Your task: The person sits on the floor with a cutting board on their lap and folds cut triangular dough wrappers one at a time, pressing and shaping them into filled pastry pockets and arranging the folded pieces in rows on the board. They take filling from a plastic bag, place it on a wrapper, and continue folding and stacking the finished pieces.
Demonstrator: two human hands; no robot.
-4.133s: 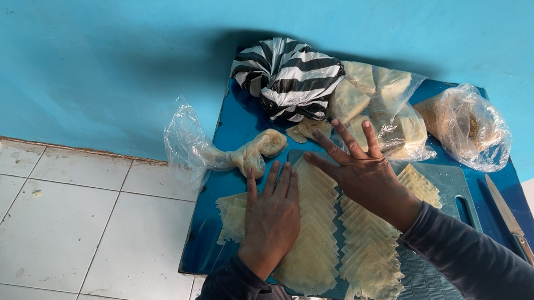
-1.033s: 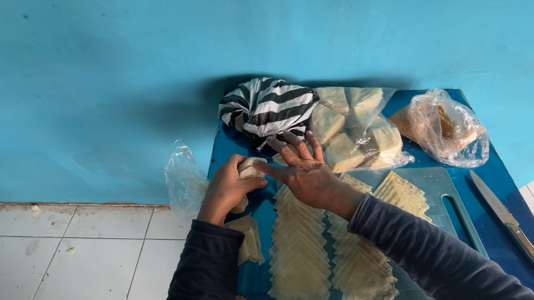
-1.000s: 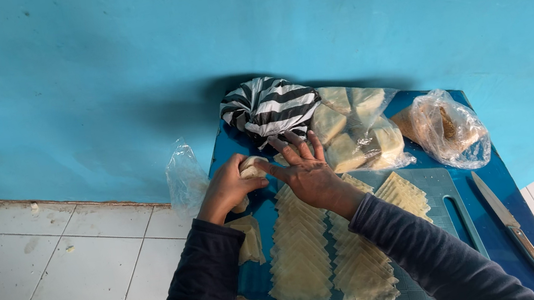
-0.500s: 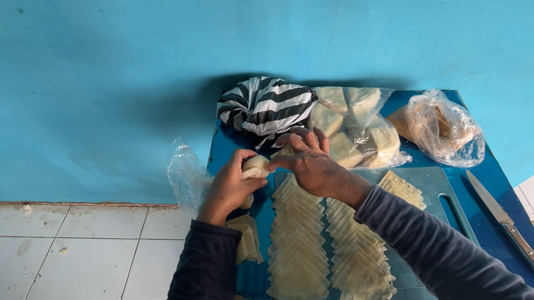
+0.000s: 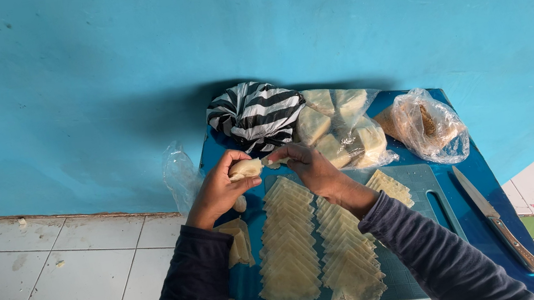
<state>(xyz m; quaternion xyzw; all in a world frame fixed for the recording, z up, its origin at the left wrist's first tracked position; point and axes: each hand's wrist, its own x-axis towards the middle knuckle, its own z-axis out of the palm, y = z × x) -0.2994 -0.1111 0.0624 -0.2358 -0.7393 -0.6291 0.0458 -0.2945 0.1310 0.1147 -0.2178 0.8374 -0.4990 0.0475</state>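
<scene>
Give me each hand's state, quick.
Left hand: closed on a pale dough piece.
Right hand: fingers pinching the same dough piece's end.

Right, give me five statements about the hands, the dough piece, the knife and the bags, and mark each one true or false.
1. Both hands hold one small dough piece over the blue table. True: the left hand cups it and the right hand pinches its end.
2. The knife lies left of the hands. False: it lies at the table's right edge.
3. Rows of thin pastry sheets lie overlapped below the hands. True.
4. The striped bag sits on the tiled floor. False: it sits at the table's far edge, against the wall.
5. The right hand grips the knife. False: the knife lies untouched.
</scene>
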